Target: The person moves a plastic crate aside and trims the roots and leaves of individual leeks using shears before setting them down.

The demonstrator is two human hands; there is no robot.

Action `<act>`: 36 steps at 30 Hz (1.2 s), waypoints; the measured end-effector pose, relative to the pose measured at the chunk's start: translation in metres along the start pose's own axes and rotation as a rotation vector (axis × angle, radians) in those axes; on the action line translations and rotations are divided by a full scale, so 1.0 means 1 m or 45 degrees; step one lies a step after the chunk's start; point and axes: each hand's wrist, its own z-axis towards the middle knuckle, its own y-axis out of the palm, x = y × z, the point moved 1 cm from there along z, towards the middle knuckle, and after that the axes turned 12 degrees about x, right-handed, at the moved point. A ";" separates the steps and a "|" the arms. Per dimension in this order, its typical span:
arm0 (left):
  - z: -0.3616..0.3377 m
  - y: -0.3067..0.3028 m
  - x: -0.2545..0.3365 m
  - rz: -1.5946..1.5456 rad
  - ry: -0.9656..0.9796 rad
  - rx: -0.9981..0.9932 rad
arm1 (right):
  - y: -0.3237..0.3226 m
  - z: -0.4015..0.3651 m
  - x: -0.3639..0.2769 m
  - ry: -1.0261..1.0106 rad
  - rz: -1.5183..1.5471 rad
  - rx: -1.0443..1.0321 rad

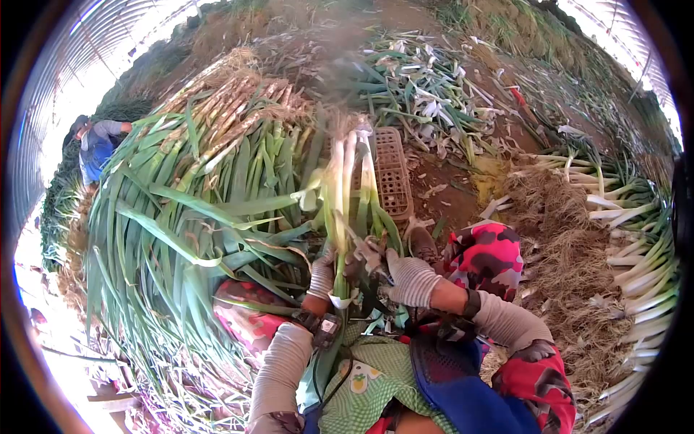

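Note:
Leeks stand roughly upright in front of me, white shanks and roots pointing away and green leaves toward my lap. My left hand, in a striped knit glove, is closed around their leafy lower part. My right hand, gloved the same way, is closed just right of the stalks. A blurred greyish strip lies at its fingertips, and I cannot make out what it is. Beneath the stalks, a peeled-back pale leaf base shows between my hands.
A large heap of untrimmed leeks lies to the left. A perforated plastic crate stands behind the stalks. Stripped leaves are piled farther back. Cleaned leeks with matted roots line the right. Another person is at far left.

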 end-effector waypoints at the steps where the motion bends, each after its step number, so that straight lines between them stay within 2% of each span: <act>1: -0.003 0.001 0.000 -0.005 -0.006 -0.004 | 0.006 0.010 0.002 -0.002 -0.002 0.070; 3: -0.008 0.004 0.000 -0.009 -0.021 -0.011 | 0.023 0.036 0.010 0.006 0.002 0.213; 7: -0.015 0.005 0.005 -0.054 -0.066 -0.054 | 0.006 0.100 0.003 0.148 -0.124 0.193; 10: -0.023 0.009 0.011 -0.099 -0.121 -0.108 | -0.016 0.142 -0.001 0.194 -0.027 0.237; 15: -0.038 0.014 0.022 -0.220 -0.344 -0.380 | -0.014 0.164 -0.014 0.239 -0.005 0.136; 16: -0.031 -0.004 0.019 -0.109 -0.251 -0.168 | -0.021 0.146 -0.022 0.090 0.124 0.038; 17: -0.024 -0.019 0.019 -0.002 -0.152 0.045 | -0.023 0.131 -0.027 0.184 0.125 -0.013; 19: -0.028 -0.026 0.036 -0.220 -0.442 -0.335 | -0.027 0.116 -0.019 0.031 0.050 0.077; 21: -0.026 -0.020 0.032 -0.161 -0.245 -0.130 | -0.024 0.121 0.003 0.270 0.030 0.155; 22: -0.026 -0.019 0.029 -0.127 -0.152 -0.030 | -0.027 0.118 0.004 0.316 -0.099 0.242; 25: -0.006 -0.051 0.015 -0.100 -0.180 -0.079 | -0.027 0.099 -0.010 0.105 -0.114 0.102; 26: -0.010 -0.053 0.011 -0.084 -0.207 0.011 | -0.024 0.104 -0.018 0.178 -0.153 0.054; 29: 0.004 -0.074 0.003 -0.299 -0.381 -0.063 | -0.033 0.137 -0.026 0.204 -0.133 0.012; 30: -0.004 -0.065 0.006 -0.145 -0.262 -0.012 | -0.019 0.161 -0.008 0.206 0.014 0.069; 31: -0.018 -0.046 0.008 0.011 -0.143 0.039 | -0.026 0.174 -0.013 0.279 -0.069 0.114; 32: -0.024 -0.036 0.013 0.167 -0.022 0.089 | -0.021 0.189 -0.006 0.211 -0.062 0.190; 33: -0.018 -0.041 0.014 0.001 -0.163 -0.019 | -0.016 0.204 0.002 0.146 -0.054 0.266; 35: -0.009 -0.044 0.019 -0.336 -0.457 -0.229 | -0.019 0.221 0.001 0.045 -0.044 0.228; 36: -0.012 -0.045 0.013 -0.463 -0.493 -0.251 | -0.018 0.228 0.002 -0.002 -0.035 0.202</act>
